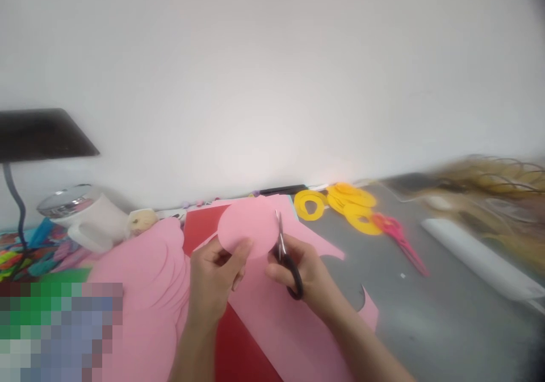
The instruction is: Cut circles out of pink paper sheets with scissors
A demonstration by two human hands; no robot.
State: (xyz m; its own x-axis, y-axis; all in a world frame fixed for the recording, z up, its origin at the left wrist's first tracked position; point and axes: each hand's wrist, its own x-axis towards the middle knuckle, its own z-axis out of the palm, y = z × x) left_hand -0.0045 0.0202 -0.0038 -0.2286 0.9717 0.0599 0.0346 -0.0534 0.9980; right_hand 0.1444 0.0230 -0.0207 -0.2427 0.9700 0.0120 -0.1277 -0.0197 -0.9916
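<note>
Between thumb and fingers, my left hand pinches a pink paper circle by its lower edge. My right hand grips black-handled scissors, blades pointing up and lying close to the circle's right edge. Whether the blades touch the paper I cannot tell. Under both hands lies a larger pink paper sheet with curved cut edges, on top of red paper. A stack of pink paper circles spreads out left of my left hand.
Yellow paper rings and pink scissors lie on the grey table to the right. A white power strip is further right. At left stand a white mug and a dark lamp. A wall rises behind.
</note>
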